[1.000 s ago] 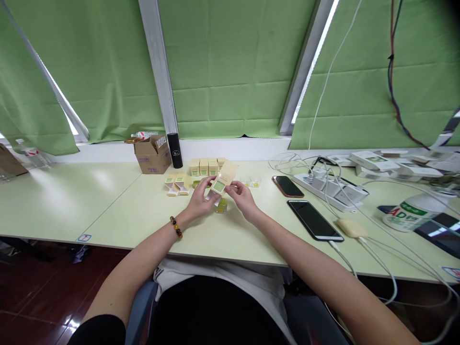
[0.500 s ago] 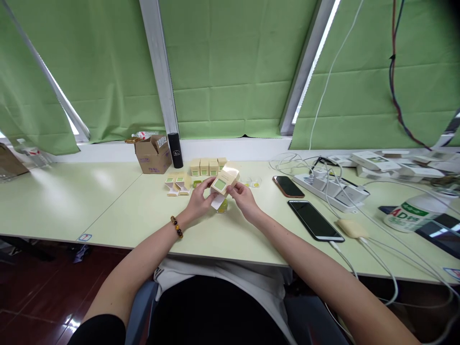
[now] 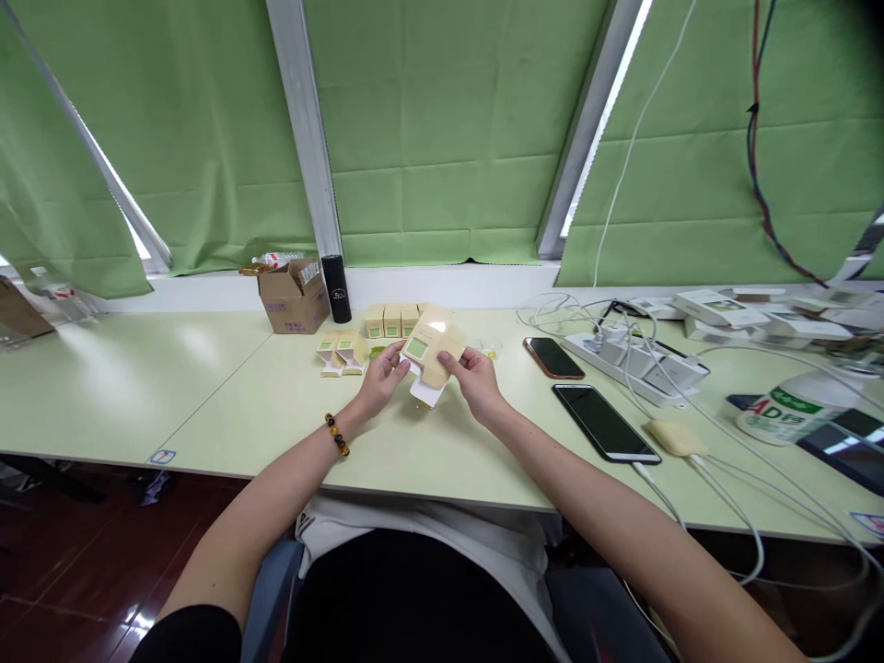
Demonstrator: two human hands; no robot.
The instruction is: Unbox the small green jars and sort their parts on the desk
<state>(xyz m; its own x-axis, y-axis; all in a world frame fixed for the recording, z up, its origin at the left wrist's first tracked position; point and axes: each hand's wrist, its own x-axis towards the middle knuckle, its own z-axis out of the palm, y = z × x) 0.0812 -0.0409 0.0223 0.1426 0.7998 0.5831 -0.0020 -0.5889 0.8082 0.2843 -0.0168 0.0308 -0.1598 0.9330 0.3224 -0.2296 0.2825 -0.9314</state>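
Observation:
Between my hands is a small cream paper box point(image 3: 434, 343) with a green square on its front, flattened, its white-lined flap hanging at the bottom. My left hand point(image 3: 381, 376) pinches its left edge. The fingers of my right hand point(image 3: 476, 378) are closed on its right side, thumb on the front. Behind it stands a row of several closed cream boxes point(image 3: 392, 320). Left of that, two boxes with folded-out flaps point(image 3: 343, 352) stand on the table. A green item point(image 3: 377, 352) and clear plastic pieces point(image 3: 492, 350) lie partly hidden around my hands.
A cardboard box point(image 3: 294, 299) and a black cylinder point(image 3: 336, 289) stand at the back left. To the right lie two phones point(image 3: 608, 424), a power strip point(image 3: 632, 368) with tangled white cables, a white bottle point(image 3: 794, 407) and piled white boxes point(image 3: 746, 313).
The box in my hands has gone from a squared, three-dimensional shape to a flattened one. Its white flap now hangs lower, covering the yellow-green item below.

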